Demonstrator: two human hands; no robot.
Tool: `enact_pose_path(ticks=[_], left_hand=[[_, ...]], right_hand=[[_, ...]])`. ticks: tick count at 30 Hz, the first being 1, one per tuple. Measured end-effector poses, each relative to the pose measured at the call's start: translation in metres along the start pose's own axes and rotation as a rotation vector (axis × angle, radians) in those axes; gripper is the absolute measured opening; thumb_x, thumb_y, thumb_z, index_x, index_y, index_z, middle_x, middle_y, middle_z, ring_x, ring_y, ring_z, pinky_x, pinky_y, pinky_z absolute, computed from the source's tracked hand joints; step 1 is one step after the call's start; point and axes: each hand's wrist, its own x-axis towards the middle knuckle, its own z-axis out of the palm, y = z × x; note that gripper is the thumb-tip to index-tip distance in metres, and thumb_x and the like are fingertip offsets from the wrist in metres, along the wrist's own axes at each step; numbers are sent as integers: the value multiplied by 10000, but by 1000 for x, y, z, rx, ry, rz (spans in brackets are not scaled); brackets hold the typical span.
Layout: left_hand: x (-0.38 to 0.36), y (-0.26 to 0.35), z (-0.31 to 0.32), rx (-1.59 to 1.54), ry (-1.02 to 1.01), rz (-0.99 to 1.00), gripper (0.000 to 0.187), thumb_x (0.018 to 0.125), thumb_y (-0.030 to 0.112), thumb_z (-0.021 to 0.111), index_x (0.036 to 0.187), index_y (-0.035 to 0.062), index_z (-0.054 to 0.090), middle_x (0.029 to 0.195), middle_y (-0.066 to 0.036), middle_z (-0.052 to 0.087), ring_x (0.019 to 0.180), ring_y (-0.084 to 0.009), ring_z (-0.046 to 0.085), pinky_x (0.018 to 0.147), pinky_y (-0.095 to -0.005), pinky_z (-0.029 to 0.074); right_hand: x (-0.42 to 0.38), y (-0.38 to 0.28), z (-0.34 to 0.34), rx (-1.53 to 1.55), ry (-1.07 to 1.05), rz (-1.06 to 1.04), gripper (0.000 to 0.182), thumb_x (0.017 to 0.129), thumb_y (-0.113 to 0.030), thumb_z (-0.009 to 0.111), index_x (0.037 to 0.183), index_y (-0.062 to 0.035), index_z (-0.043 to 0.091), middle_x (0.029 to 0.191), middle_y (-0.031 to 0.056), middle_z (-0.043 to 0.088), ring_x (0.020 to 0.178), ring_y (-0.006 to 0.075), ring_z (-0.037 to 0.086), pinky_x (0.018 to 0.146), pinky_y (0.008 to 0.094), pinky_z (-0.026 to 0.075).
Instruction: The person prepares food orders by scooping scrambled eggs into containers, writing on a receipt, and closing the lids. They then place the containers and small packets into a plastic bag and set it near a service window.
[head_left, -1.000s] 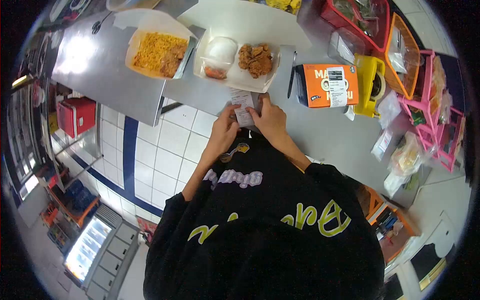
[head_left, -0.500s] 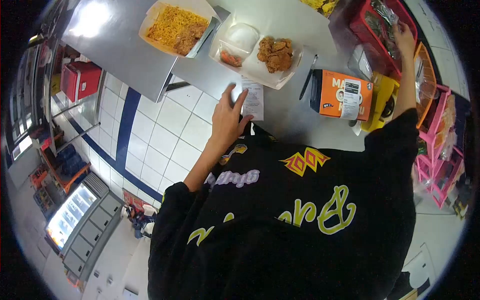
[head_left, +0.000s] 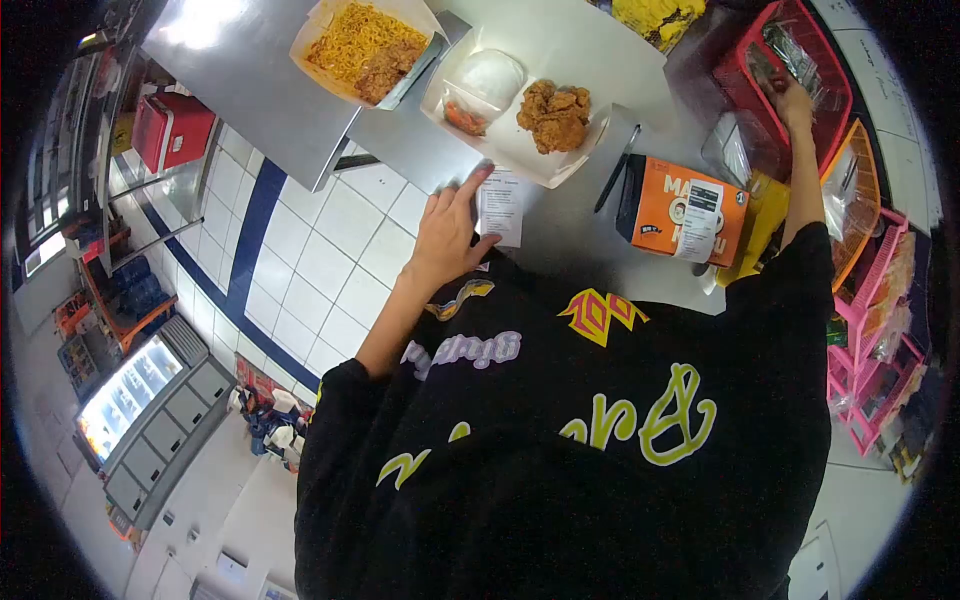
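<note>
My left hand [head_left: 455, 228] rests at the counter's front edge, its fingers stretched and apart, with index fingertip and thumb at the left side of a printed receipt [head_left: 501, 210]. Just beyond the receipt, an open paper box [head_left: 600, 135] holds fried chicken [head_left: 555, 117], a wrapped mound of rice [head_left: 490, 76] and a small portion of red-orange food [head_left: 465, 118]. Over at the far right, my right hand [head_left: 793, 105] reaches into a red basket [head_left: 733, 68] among clear plastic packets [head_left: 792, 52]; its fingertips are partly hidden there.
A second box of noodles [head_left: 352, 45] and chicken stands at the back left. Right of the receipt lie a black pen [head_left: 617, 170] and a closed orange box [head_left: 660, 205] with a label. Orange [head_left: 853, 205] and pink baskets [head_left: 872, 320] line the right side.
My right hand has moved down and left inside the red basket, away from the clear packet it was touching. My left hand has shifted slightly, its fingers drawn closer to the receipt's left edge.
</note>
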Motion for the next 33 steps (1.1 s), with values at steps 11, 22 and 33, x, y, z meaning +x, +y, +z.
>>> enact_pose_path(ticks=[11, 22, 33], left_hand=[[10, -6, -6, 35, -29, 122, 939, 586, 225, 801, 1342, 27, 280, 1032, -136, 504, 888, -293, 465, 828, -369, 357], [18, -21, -14, 97, -132, 175, 891, 595, 310, 774, 1322, 46, 331, 1309, -89, 419, 995, -262, 447, 863, -383, 339], [29, -37, -17, 206, -185, 309, 749, 671, 378, 687, 1282, 33, 425, 1291, -154, 397, 1084, -315, 408, 922, -468, 302]], right_hand=[[5, 33, 9, 155, 447, 86, 292, 793, -354, 609, 921, -93, 636, 860, 121, 665, 856, 291, 637, 775, 354, 472], [-31, 41, -36, 1158, 635, 345, 463, 630, -100, 807, 1014, 12, 573, 925, 112, 623, 825, 214, 602, 745, 309, 493], [-198, -317, -142, 634, -21, -549, 318, 701, -109, 683, 986, -37, 563, 1007, 73, 598, 865, 279, 626, 747, 331, 503]])
